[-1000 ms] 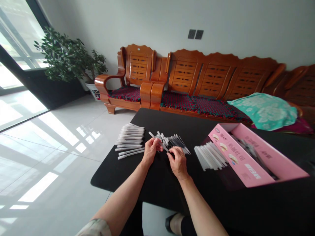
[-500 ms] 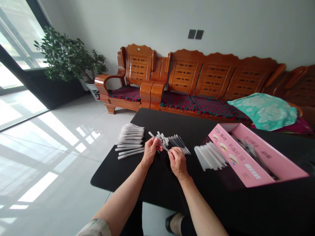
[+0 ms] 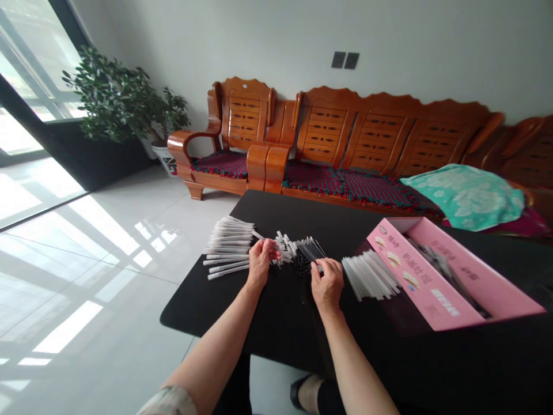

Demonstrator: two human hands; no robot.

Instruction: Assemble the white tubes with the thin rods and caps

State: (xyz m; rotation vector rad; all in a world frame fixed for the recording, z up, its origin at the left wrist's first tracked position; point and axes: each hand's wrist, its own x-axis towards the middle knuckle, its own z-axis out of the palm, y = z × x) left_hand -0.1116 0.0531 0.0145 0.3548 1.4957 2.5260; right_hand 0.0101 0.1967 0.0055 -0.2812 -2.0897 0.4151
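My left hand [image 3: 260,264] is closed around a white pen [image 3: 258,235], one end of which sticks out past the fingers toward the finished-looking row. My right hand [image 3: 327,283] has its fingers pinched together at the near end of a bundle of dark pen refills [image 3: 310,248]; what lies between the fingertips is too small to make out. Between the hands are a heap of small black parts [image 3: 302,267] and some white pen caps [image 3: 285,242]. A row of white pens [image 3: 228,242] lies left of my left hand. Right of my right hand, white pen barrels [image 3: 370,275] lie side by side.
A pink open box [image 3: 432,282] with dark contents stands on the right of the black table [image 3: 276,323]. Beyond the table are a wooden sofa [image 3: 371,132] with a turquoise cloth [image 3: 470,196] and a wooden armchair [image 3: 242,127]. A potted plant [image 3: 125,104] stands at the left.
My hands have moved apart. The right one has shifted right to the refills, and the left one, still holding the pen, has moved slightly left.
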